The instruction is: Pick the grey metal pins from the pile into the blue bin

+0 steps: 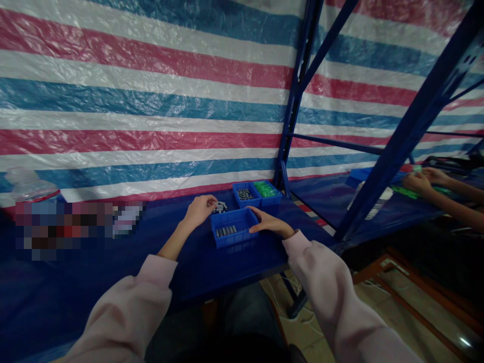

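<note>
A blue plastic bin [236, 236] stands on the blue table in front of me. Short grey metal cylinders [226, 230] lie side by side in a row at its left end. My right hand [266, 222] grips the bin's right end, thumb at the near corner and fingers at the far one. Just beyond the bin's left side is a loose pile of small silver-and-black pieces [220, 206]. My left hand [202, 208] is at the left edge of that pile, its fingertips pinched together. Whatever is between those fingertips is too small to make out.
Behind stand two joined blue bins, one with small metal pieces [245, 194], the other with green pieces [265, 189]. A blue steel post [289, 121] rises beside them. At left are a clear plastic bottle [34, 187] and blurred-out items. Another person's hands [419, 181] work at right.
</note>
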Action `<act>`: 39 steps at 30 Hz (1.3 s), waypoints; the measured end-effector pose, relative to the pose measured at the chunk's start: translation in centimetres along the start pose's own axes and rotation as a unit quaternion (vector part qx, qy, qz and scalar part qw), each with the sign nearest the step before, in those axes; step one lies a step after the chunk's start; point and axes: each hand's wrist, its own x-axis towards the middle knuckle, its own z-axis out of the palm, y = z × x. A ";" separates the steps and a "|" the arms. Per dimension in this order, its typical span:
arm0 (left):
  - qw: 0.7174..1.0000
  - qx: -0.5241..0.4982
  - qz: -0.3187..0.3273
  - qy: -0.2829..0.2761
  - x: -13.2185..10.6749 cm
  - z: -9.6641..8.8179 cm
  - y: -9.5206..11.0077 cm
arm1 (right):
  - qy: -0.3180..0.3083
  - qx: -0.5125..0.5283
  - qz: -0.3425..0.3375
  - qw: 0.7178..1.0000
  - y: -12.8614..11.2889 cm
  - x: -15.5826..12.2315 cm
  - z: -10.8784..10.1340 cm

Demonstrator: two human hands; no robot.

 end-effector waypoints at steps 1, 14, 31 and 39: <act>1.000 -0.017 0.019 0.016 0.0 -0.1 0.8 | 0.000 -0.003 0.002 1.000 -0.1 0.0 0.0; 0.962 -0.080 0.216 -0.148 -0.5 4.6 6.5 | 0.015 -0.057 -0.021 0.998 1.0 0.9 -0.5; 0.929 -0.116 0.204 -0.286 -0.8 2.7 4.6 | 0.003 -0.023 -0.008 1.000 0.7 0.4 -0.4; 0.840 -0.329 0.101 -0.419 0.3 0.3 1.1 | -0.001 -0.020 -0.003 1.000 0.7 0.5 -0.4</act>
